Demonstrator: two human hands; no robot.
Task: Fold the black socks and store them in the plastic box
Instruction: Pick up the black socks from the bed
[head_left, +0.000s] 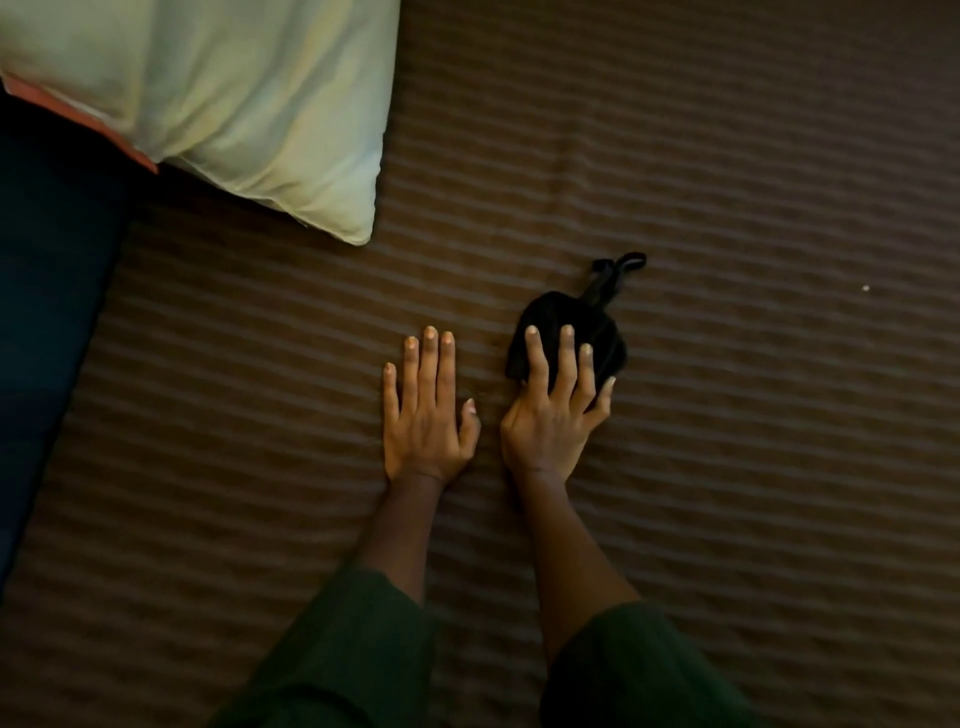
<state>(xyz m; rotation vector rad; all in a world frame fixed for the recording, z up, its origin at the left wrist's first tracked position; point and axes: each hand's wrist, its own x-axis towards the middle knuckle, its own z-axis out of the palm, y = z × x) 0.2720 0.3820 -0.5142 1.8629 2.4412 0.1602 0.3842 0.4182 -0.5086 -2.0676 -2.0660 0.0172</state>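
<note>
Noted, up and far to the left of the rolled bundle of black cloth socks (566, 309), a plump pale cream pillow (208, 104) on the brown striped bed cover (727, 156), well apart from the work. Found the left hand (423, 415) just left of the bundle, palm down on the cover, straight-fingered and holding nothing; probably braced there to steady the lean. Found the right hand (545, 421) at the near side of the bundle, with fingers (537, 358) spread and nearly straight across its top, pressing rather than clasping. Could not see the thumb. Judged the press as meant to keep the fold from springing open. Saw a thin looped end (618, 270) poking out at the bundle's far side, perhaps left untucked. Saw no plastic box anywhere, so storing not yet done.
</note>
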